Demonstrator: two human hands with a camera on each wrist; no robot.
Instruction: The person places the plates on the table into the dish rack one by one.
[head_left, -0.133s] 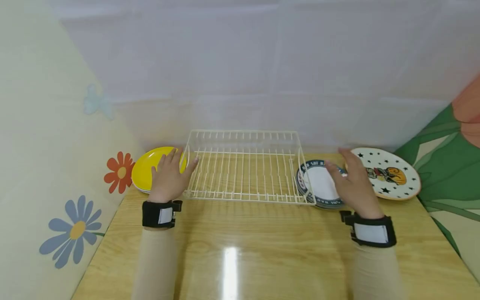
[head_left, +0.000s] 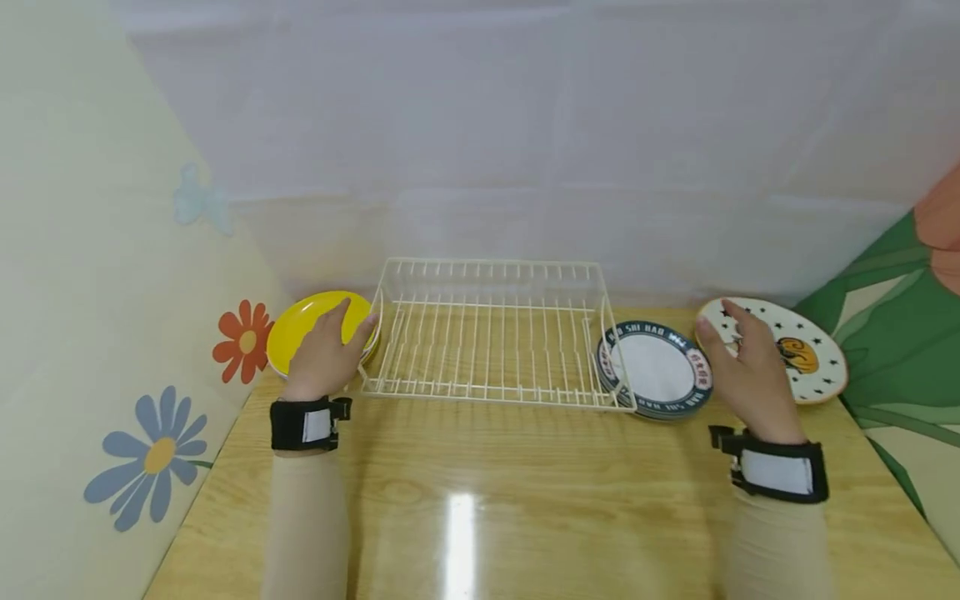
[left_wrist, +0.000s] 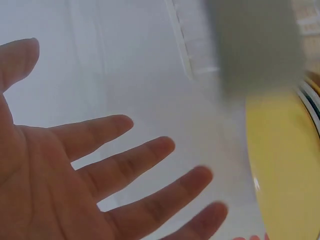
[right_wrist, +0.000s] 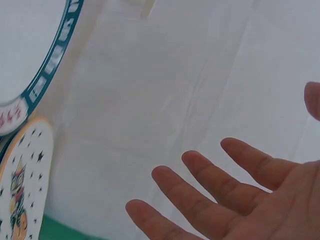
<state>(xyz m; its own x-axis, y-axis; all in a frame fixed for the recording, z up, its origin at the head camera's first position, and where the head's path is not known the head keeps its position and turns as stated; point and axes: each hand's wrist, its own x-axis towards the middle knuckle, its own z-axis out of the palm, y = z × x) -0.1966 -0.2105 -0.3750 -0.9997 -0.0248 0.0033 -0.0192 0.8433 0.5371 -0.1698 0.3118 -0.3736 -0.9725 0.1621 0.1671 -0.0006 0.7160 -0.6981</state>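
Observation:
My left hand (head_left: 327, 358) hovers by the yellow plate (head_left: 300, 329) at the left, its fingers spread and nothing in them. In the left wrist view those fingers (left_wrist: 145, 200) stand apart from the yellow plate (left_wrist: 282, 165). My right hand (head_left: 752, 379) is over the near left part of the white star-patterned oval plate (head_left: 821, 346), hiding some of it. The right wrist view shows its fingers (right_wrist: 200, 210) extended and holding nothing. Just left of that hand lies a stack of round white plates with dark blue lettered rims (head_left: 652, 371).
A cream wire dish rack (head_left: 495, 396) stands mid-table between the plates, its right front corner overlapping the blue-rimmed stack in view. Behind is a white cloth (head_left: 480, 167). Flowered panels (head_left: 157, 333) flank the wooden table (head_left: 525, 492).
My right hand has moved right, off the blue-rimmed plates and over the star-patterned plate. My left hand has shifted slightly left and toward me.

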